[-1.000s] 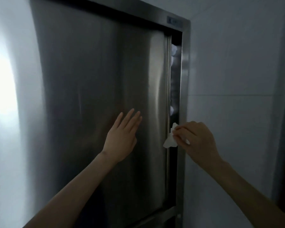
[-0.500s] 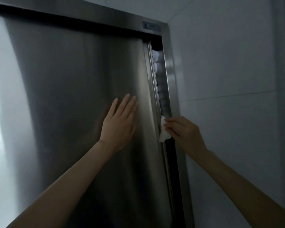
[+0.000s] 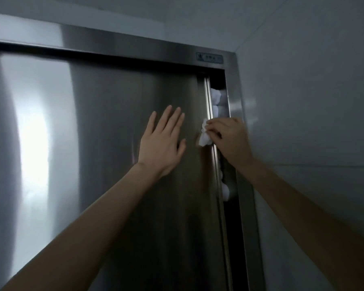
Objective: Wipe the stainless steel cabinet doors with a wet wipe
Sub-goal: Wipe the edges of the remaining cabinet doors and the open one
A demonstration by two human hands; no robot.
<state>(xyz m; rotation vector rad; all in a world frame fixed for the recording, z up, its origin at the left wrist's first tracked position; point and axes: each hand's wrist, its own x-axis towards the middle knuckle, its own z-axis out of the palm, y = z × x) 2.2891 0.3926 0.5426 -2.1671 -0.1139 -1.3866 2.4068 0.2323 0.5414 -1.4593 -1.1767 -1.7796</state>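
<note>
A tall stainless steel cabinet door [image 3: 105,156] fills the left and middle of the head view. My left hand [image 3: 161,143] presses flat against it, fingers straight and spread. My right hand [image 3: 229,139] pinches a crumpled white wet wipe [image 3: 204,136] and holds it against the door's right vertical edge, at about the same height as the left hand. The door stands slightly ajar, leaving a dark narrow gap [image 3: 231,217] along its right side.
A steel frame [image 3: 235,97] borders the door above and to the right, with a small label plate [image 3: 209,58] on top. White rounded items [image 3: 218,101] show inside the gap. A white tiled wall [image 3: 313,122] stands close on the right.
My right hand has slid the wipe up the door's right edge and slightly onto the door face. The left hand has stayed flat on the door. My view has tilted upward.
</note>
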